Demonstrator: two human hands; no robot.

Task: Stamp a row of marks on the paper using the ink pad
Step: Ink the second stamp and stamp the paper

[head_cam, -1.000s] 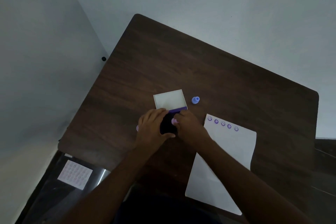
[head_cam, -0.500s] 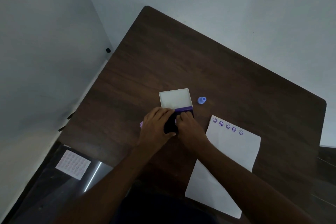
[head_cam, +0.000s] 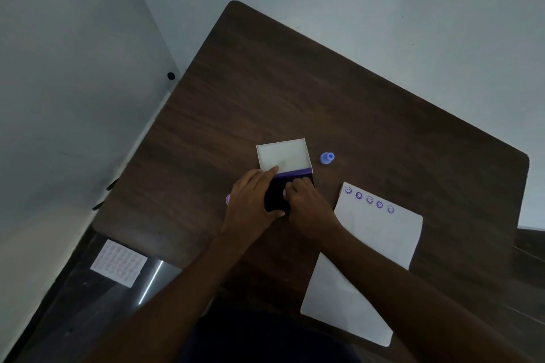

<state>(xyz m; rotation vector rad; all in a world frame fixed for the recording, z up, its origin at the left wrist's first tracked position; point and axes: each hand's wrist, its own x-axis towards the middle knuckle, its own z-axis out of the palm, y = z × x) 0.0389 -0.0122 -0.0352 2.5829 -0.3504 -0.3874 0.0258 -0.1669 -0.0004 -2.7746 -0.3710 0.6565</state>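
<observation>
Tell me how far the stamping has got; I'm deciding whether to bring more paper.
Done: five purple marks run in a row along the top edge of the paper. In hand: both hands, left and right, are on the open ink pad, its white lid folded back; a blue stamp stands aside. Left: the row stops short of the right edge, and the sheet below it is blank.
</observation>
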